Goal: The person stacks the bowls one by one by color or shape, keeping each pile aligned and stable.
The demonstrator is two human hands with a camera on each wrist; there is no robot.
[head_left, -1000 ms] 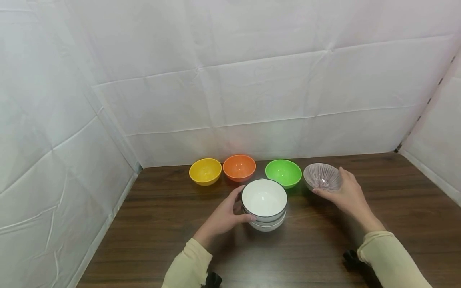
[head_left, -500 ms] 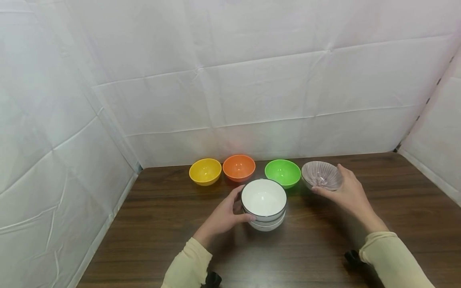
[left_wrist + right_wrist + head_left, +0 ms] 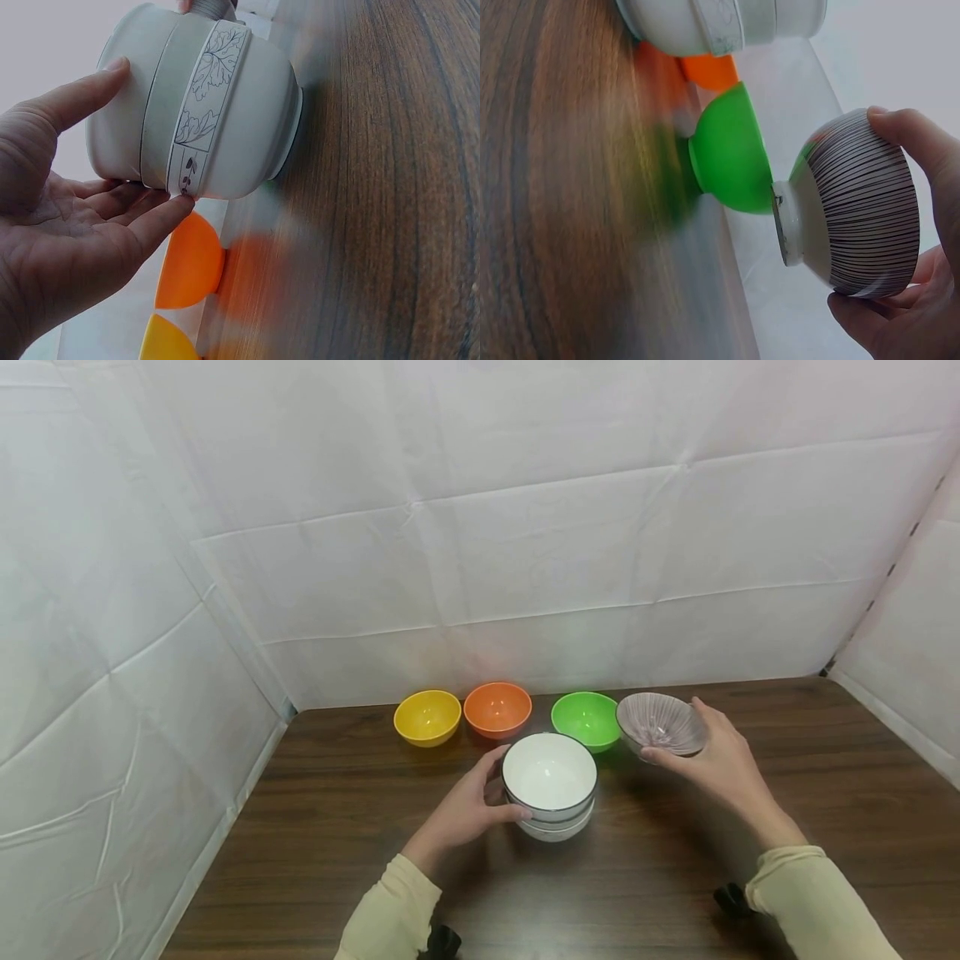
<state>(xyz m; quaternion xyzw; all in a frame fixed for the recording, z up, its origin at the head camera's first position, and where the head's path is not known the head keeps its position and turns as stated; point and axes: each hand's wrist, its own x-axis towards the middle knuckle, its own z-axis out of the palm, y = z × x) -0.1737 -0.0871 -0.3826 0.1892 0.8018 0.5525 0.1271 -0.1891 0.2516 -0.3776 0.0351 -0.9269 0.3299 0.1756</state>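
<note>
My left hand [image 3: 472, 803] grips the left side of a stack of white bowls [image 3: 553, 810] with dark rims, its thumb at the near side and fingers round the back. Up close in the left wrist view, the stack [image 3: 251, 112] stands on the table, one bowl with a leaf-patterned band. My right hand [image 3: 722, 766] holds a striped bowl [image 3: 658, 720] by its right side, between thumb and fingers. The right wrist view shows this bowl [image 3: 870, 210] with thin dark lines outside and its foot raised off the table, close to the green bowl [image 3: 731, 154].
Along the back of the brown wooden table [image 3: 330, 843] stand a yellow bowl [image 3: 427, 717], an orange bowl [image 3: 498, 710] and the green bowl, behind the white stack. White sheeting [image 3: 525, 552] closes off the back and both sides.
My right hand has lifted the striped bowl and carried it a little left, so it now overlaps the green bowl's edge. My left hand and the white stack stay in place.
</note>
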